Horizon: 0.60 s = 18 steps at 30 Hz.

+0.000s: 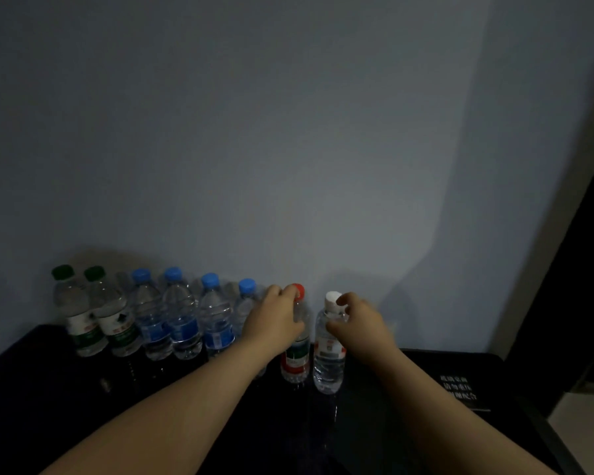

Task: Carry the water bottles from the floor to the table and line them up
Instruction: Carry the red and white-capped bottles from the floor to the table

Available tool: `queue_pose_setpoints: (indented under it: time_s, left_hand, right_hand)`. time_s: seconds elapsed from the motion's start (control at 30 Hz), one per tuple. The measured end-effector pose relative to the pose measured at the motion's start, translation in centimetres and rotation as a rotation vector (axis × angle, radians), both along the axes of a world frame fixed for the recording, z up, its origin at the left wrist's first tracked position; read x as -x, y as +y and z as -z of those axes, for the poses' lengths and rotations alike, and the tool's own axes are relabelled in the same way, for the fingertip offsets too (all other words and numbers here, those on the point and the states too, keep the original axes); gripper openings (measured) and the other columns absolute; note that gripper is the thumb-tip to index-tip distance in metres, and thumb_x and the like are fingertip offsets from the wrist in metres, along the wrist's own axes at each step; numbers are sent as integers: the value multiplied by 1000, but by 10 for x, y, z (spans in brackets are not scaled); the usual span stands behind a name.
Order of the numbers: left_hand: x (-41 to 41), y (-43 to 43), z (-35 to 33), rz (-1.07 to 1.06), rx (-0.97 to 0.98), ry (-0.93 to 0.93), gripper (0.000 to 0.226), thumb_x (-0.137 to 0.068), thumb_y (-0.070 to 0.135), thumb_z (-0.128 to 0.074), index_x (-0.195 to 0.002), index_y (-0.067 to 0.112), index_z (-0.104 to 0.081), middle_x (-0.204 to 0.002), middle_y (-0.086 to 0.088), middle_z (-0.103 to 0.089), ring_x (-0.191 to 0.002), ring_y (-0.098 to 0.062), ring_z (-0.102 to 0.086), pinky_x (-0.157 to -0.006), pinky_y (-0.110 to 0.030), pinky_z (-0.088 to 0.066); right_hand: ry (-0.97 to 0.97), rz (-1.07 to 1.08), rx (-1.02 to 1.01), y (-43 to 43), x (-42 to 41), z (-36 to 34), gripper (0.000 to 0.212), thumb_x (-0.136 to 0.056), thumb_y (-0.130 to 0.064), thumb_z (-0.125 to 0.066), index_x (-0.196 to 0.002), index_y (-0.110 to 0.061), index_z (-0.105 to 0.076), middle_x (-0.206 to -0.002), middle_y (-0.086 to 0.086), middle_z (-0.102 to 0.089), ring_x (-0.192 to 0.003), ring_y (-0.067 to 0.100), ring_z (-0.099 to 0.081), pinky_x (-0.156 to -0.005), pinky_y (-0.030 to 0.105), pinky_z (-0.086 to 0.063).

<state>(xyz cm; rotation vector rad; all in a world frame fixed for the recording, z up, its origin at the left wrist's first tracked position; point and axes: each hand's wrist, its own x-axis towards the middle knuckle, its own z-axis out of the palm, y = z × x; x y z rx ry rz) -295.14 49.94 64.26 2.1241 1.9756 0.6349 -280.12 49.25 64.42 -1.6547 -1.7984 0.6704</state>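
- While on the surface, the red-capped bottle is clasped by the left grip, beside the last blue-capped bottle.
- The white-capped bottle, clasped by the right grip, should be set level, farther right.

Ahead of me stands a plain grey-blue wall; to my right a pale door frame slants, with light floor below.

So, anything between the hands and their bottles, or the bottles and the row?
Nothing visible. The left hand grips the red-capped clear plastic bottle, the right hand the white-capped clear bottle, both standing at the right end of the row.
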Motion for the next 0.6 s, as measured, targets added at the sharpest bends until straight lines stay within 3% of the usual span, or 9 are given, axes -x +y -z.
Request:
queue_pose_setpoints:
  time_s: [0.17,0.27,0.37,0.6]
  left_hand:
    - [1,-40,-6,74,-2,36,35,-82,22,-58,-116,22,-49,-118,0,-50,-99,-18,-52,-80,-31,-48]
    - [1,-60,-5,124,-11,35,26,-82,22,-59,-107,23,-51,-112,2,-51,-91,-13,-49,-76,-26,-44]
    - [2,-82,-3,171,-25,7,23,-82,22,-59,-104,22,-53,-103,5,-48,-94,-13,-50,-79,-26,-44]
    - [10,-153,10,252,9,11,26,-84,25,-58,-109,21,-55,-114,2,-52,-100,-13,-52,-85,-27,-47]
  right_hand:
    - [-156,-52,-14,-40,-1,-7,39,-85,-25,-57,-121,-11,-50,-123,11,-50,-107,26,-52,-90,33,-43]
    - [-172,-46,-25,-66,-1,-8,35,-86,-28,-55,-117,-13,-51,-119,10,-52,-104,25,-54,-89,33,-46]
    - [-162,-12,-23,-93,-2,-4,32,-85,-28,-57,-114,-17,-49,-113,7,-53,-98,23,-56,-89,38,-50]
    - [-218,115,4,-160,1,16,41,-79,-35,-60,-117,-25,-48,-116,2,-51,-101,19,-54,-87,39,-51]
